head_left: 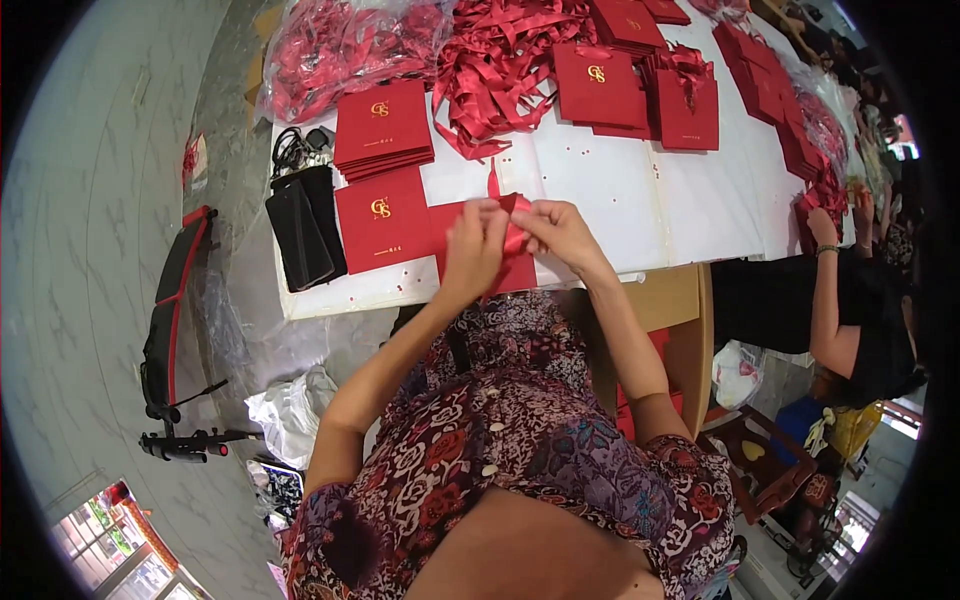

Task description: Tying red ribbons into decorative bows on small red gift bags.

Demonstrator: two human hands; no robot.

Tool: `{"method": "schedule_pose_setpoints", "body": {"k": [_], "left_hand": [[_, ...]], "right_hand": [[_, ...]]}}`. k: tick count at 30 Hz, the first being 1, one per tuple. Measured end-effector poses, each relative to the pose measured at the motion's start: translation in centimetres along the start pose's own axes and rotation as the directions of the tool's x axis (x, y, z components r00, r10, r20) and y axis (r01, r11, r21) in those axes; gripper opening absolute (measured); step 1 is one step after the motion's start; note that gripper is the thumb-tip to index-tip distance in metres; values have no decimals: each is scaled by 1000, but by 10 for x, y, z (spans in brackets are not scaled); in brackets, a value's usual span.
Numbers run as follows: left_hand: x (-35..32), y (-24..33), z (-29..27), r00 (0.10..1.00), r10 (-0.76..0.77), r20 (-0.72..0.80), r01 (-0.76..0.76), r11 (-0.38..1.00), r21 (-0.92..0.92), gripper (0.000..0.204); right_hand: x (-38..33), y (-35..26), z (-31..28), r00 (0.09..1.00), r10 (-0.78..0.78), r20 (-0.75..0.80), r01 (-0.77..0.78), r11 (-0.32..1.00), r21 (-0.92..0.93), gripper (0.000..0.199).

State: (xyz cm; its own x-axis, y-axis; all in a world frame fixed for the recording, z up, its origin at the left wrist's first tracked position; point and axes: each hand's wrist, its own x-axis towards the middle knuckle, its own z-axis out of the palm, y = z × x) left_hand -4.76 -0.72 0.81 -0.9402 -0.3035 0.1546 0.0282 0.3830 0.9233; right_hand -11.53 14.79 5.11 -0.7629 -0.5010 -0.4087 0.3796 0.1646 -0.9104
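Both hands meet over a red paper gift bag (518,272) lying at the table's near edge. A glossy red ribbon (519,217) is bunched between them, with one end sticking up past the fingers. My left hand (477,245), slightly blurred, has its fingers closed on the ribbon from the left. From the right, my right hand (562,234) pinches the same ribbon between thumb and fingers. My fingers hide part of the ribbon and the bag's top. Just left lies another flat red bag (384,222) with a gold emblem.
A stack of red bags (383,125) and a black phone-like case (303,228) are at left. Behind lie a heap of red ribbons (490,80) and a plastic sack of ribbons (345,55). More bags (600,88) stand far right. A co-worker's arm (828,290) reaches in from the right.
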Motion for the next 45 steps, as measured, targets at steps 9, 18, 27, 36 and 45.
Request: {"method": "schedule_pose_setpoints", "body": {"k": [9, 18, 27, 36, 45], "left_hand": [[-28, 8, -48, 889, -219, 403, 263, 963, -57, 15], [6, -11, -66, 874, -231, 427, 385, 865, -321, 20], [35, 2, -77, 960, -166, 225, 156, 986, 59, 34], [21, -4, -62, 968, 145, 207, -224, 871, 436, 39], [18, -3, -58, 956, 199, 214, -266, 895, 358, 23]], "right_hand": [[14, 30, -37, 933, -213, -288, 52, 876, -480, 23], [-12, -15, 33, 767, -616, 180, 595, 578, -558, 33], [8, 12, 37, 839, -526, 143, 506, 655, -561, 14], [10, 19, 43, 830, -554, 63, 402, 516, -757, 17], [13, 23, 56, 818, -575, 9, 388, 540, -747, 15]]}}
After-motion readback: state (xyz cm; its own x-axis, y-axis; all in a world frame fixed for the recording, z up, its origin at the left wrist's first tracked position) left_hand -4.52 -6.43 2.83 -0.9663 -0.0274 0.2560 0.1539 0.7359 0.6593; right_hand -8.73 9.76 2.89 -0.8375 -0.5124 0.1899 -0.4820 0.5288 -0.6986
